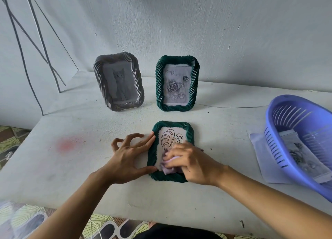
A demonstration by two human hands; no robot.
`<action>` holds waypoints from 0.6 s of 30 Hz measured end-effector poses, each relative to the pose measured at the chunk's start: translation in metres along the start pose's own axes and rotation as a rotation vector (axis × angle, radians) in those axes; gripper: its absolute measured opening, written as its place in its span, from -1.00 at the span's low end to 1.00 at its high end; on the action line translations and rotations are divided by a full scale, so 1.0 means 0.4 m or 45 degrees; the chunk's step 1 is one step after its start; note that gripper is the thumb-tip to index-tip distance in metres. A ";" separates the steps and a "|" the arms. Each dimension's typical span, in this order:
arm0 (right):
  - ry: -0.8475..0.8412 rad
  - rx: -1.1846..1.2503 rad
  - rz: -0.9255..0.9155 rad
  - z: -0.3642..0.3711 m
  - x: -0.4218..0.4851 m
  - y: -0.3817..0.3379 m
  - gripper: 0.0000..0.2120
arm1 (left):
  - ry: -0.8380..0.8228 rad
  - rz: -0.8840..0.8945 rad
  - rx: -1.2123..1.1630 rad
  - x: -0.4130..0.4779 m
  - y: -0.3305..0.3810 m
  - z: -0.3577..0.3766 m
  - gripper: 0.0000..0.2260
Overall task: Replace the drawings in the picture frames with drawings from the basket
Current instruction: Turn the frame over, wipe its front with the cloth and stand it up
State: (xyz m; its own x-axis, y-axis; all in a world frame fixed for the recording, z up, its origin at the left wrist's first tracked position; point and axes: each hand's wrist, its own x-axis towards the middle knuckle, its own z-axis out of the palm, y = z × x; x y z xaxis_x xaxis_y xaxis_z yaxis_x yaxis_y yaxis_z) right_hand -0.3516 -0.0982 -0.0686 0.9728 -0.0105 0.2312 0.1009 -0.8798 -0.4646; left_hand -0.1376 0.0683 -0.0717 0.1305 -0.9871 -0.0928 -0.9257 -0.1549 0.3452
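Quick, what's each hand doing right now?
Left hand: open, thumb and forefinger bracing the flat green frame.
Right hand: gripping a lilac cloth.

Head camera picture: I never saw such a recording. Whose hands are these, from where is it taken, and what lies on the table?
No machine here: a person wears the camera on the head, so it looks down at their hands. On the white table lies a dark green twisted-rim picture frame with a leaf drawing. The left hand steadies its edge with straight fingers; the right hand holds a pale lilac cloth on its front. Behind stand a grey twisted-rim frame with a cat drawing and a second green frame with a rose drawing. At the right is a violet-blue plastic basket holding another drawing.
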 end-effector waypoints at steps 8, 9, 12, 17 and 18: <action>0.112 -0.168 0.165 -0.089 -0.014 0.083 -0.81 | -0.014 -0.022 -0.084 0.002 -0.001 -0.004 -0.20; 0.135 -0.203 0.205 -0.090 0.001 0.093 -0.85 | -0.017 -0.025 -0.091 0.002 -0.001 -0.004 -0.20; 0.220 -0.242 0.288 -0.070 0.053 0.109 -0.84 | -0.030 -0.029 -0.095 0.002 0.000 -0.005 -0.20; 0.315 -0.299 0.349 -0.010 0.130 0.079 -0.83 | -0.053 -0.052 -0.108 0.002 0.005 -0.011 -0.20; 0.326 -0.294 0.357 0.001 0.144 0.071 -0.82 | -0.052 -0.056 -0.110 0.002 0.007 -0.013 -0.21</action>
State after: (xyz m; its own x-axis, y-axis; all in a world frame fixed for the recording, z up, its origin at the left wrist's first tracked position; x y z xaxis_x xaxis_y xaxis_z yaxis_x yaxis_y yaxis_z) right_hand -0.2925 -0.1235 -0.0686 0.8700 -0.3559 0.3413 -0.2372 -0.9088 -0.3433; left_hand -0.1380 0.0668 -0.0659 0.1541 -0.9770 -0.1473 -0.8851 -0.2027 0.4189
